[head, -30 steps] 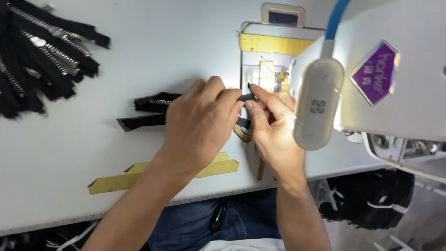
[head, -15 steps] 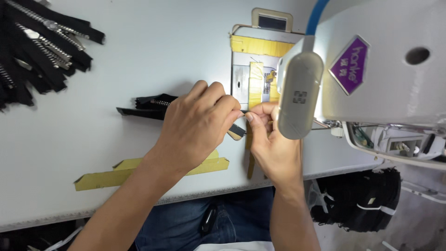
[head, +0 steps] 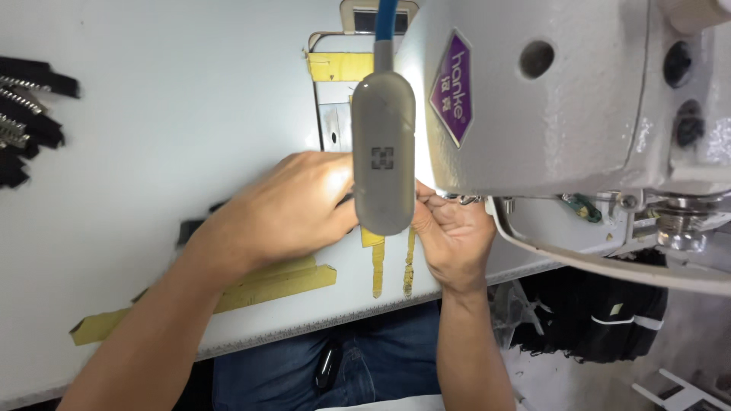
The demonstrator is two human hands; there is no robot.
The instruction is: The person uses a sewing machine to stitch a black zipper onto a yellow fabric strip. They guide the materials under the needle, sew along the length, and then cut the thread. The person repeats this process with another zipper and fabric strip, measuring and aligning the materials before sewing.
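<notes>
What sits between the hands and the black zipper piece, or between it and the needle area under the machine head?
Nothing visible between them: the left hand lies over the black zipper piece, and the right hand is at the machine head. The grey lamp hangs in front of the camera, hiding the fingertips and needle area.

Both hands (head: 358, 217) meet under the lamp head (head: 384, 152), sewing machine (head: 571, 99) right, zippers (head: 27, 122) far left.

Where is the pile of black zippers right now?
Head view: the zippers lie at the table's far left edge, well apart from the left hand.
</notes>
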